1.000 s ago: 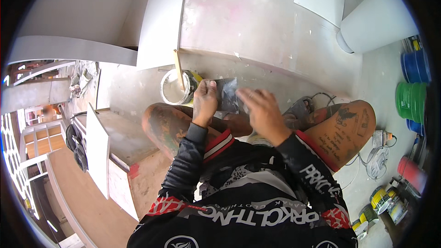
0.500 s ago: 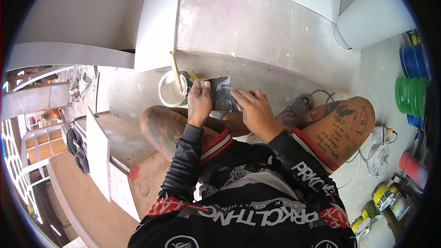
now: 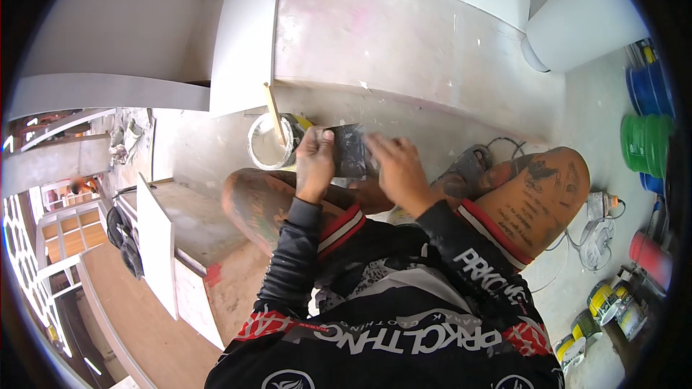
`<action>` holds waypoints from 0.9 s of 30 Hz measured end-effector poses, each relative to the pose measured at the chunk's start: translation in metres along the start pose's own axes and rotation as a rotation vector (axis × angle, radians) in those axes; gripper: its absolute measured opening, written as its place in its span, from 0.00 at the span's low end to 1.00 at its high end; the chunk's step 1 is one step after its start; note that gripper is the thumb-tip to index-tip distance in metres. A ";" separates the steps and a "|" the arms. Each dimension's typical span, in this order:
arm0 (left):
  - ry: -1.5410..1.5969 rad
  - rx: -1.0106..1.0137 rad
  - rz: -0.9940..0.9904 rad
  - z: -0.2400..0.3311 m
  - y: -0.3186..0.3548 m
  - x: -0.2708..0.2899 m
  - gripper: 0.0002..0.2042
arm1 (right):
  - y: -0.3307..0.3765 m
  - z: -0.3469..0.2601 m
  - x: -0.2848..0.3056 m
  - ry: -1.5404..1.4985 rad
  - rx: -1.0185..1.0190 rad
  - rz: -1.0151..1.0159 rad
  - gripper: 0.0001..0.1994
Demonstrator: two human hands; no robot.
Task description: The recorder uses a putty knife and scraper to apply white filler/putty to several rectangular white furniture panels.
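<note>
My left hand (image 3: 316, 163) grips the left edge of a dark flat rectangular sheet (image 3: 350, 150), thumb on top. Pale smears mark its surface. Over the sheet's right edge is my right hand (image 3: 401, 173), its fingertips blurred by motion; whether it holds something thin is hidden. Just left of my left hand stands an open bucket (image 3: 254, 145) of whitish paste. A yellowish wooden stick (image 3: 274, 112) leans in it against the rim.
A white panel (image 3: 245, 36) stands beyond the bucket, another white panel (image 3: 156, 245) at left. My bent knees flank the work. On the right are a cable, a round metal-framed item (image 3: 597, 243), a green bucket (image 3: 644, 144), a blue one (image 3: 649, 92) and several paint cans (image 3: 602, 299).
My right hand has shifted slightly at the sheet's right edge, and its fingers are now blurred. The pale smear on the sheet looks thinner. My left hand keeps its grip.
</note>
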State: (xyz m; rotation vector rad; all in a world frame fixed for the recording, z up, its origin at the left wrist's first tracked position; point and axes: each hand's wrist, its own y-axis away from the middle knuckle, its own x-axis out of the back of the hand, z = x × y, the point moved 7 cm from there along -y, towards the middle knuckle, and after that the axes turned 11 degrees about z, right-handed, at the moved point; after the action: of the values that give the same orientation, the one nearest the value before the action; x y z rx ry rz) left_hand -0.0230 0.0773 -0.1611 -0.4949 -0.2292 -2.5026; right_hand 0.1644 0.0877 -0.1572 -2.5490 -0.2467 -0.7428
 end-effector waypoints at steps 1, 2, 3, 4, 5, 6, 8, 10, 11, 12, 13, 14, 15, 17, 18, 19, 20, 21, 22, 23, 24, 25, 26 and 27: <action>0.033 -0.005 -0.021 0.003 0.000 0.000 0.09 | -0.007 0.027 0.001 0.027 -0.099 0.022 0.23; 0.032 -0.005 -0.024 0.003 0.001 -0.003 0.09 | -0.007 0.048 0.001 0.055 -0.197 0.045 0.23; -0.006 -0.026 0.011 0.000 0.001 0.001 0.09 | -0.006 0.043 0.002 0.051 -0.203 0.046 0.23; -0.042 -0.050 0.055 0.000 -0.001 0.005 0.09 | -0.012 0.026 0.008 0.041 -0.123 0.055 0.23; -0.079 -0.075 0.100 -0.001 -0.001 0.008 0.09 | -0.015 0.009 0.014 0.032 -0.044 0.065 0.23; -0.045 -0.040 0.169 0.000 -0.002 0.009 0.10 | -0.011 -0.010 0.016 -0.016 -0.005 0.045 0.23; 0.017 -0.023 0.236 0.002 -0.002 0.005 0.10 | 0.001 -0.035 0.007 -0.048 0.012 -0.021 0.22; 0.042 -0.105 0.270 0.012 0.006 -0.003 0.12 | 0.009 -0.025 -0.003 -0.058 0.032 -0.025 0.23; 0.042 -0.103 0.264 0.009 0.008 -0.004 0.12 | 0.004 0.001 -0.006 0.005 -0.062 0.000 0.23; 0.023 -0.079 0.293 0.004 0.006 0.002 0.12 | -0.005 0.011 -0.004 0.062 -0.150 0.026 0.24; 0.005 -0.057 0.321 -0.001 0.004 0.007 0.12 | -0.007 0.008 -0.001 0.059 -0.150 0.029 0.24; 0.007 -0.131 0.381 0.001 0.007 0.009 0.12 | -0.006 0.001 0.005 0.026 -0.102 0.024 0.24; 0.005 -0.136 0.388 -0.001 0.004 0.011 0.12 | -0.010 -0.013 0.011 -0.010 -0.048 0.017 0.24; 0.003 -0.158 0.480 -0.002 0.001 0.015 0.11 | -0.002 -0.042 0.008 -0.093 0.025 -0.005 0.23; 0.010 -0.161 0.479 0.000 0.000 0.013 0.11 | -0.002 -0.032 0.004 -0.046 -0.002 -0.005 0.23; 0.078 -0.082 0.389 -0.003 0.000 0.008 0.11 | 0.001 -0.019 -0.002 0.001 -0.033 -0.006 0.23; 0.145 -0.003 0.297 -0.006 0.001 0.001 0.11 | 0.001 0.006 -0.002 -0.001 -0.100 0.033 0.22; 0.143 -0.007 0.298 -0.001 -0.001 0.003 0.11 | -0.001 0.027 0.000 -0.013 -0.163 0.072 0.22; 0.047 -0.043 0.234 0.005 -0.003 0.006 0.10 | -0.006 0.014 0.011 0.034 -0.112 0.068 0.21; -0.048 -0.079 0.168 0.008 -0.006 0.008 0.10 | -0.008 0.000 0.017 0.029 -0.116 0.066 0.21; -0.068 -0.078 0.121 0.010 -0.011 0.005 0.10 | -0.010 -0.020 0.023 0.004 -0.008 0.033 0.21; -0.068 -0.079 0.118 0.011 -0.011 0.007 0.10 | -0.010 -0.036 0.023 -0.021 0.100 0.000 0.21; -0.081 -0.123 0.011 0.015 -0.009 0.002 0.10 | -0.008 -0.033 0.015 0.009 0.093 -0.017 0.21; -0.091 -0.168 -0.101 0.021 -0.006 -0.005 0.09 | -0.006 -0.019 0.009 0.015 0.088 -0.012 0.21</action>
State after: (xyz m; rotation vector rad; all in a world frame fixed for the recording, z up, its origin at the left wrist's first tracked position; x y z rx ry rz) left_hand -0.0160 0.0903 -0.1438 -0.6819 -0.0799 -2.6140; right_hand 0.1621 0.0840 -0.1360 -2.4596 -0.2838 -0.7393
